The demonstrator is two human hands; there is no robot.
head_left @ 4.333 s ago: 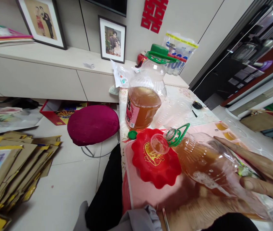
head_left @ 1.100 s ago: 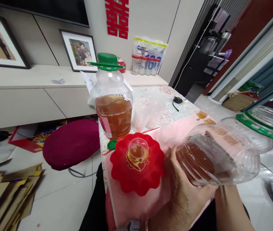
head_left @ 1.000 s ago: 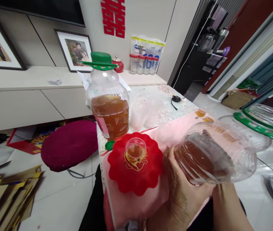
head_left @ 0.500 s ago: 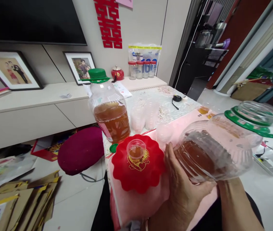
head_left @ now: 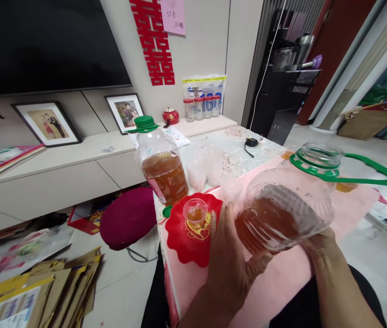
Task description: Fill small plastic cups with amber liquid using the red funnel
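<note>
A pink mat (head_left: 282, 282) covers the table edge at lower centre. Above it, right of centre, an uncapped clear plastic jug of amber liquid with a green handle ring (head_left: 282, 214) is tilted, mouth to the upper right. The left hand (head_left: 229, 269) clasps its base; the right hand (head_left: 319, 239) grips its underside. Left of them, a red scalloped plate (head_left: 186, 241) bears a small clear cup (head_left: 195, 212). Behind stands a green-capped jug (head_left: 161, 164).

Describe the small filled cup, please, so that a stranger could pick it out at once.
Find the pink mat on the table; at its left end lies a red scalloped plate. The cup stands alone on it, clear with amber liquid, unlike the empty stacked cups behind.
</note>
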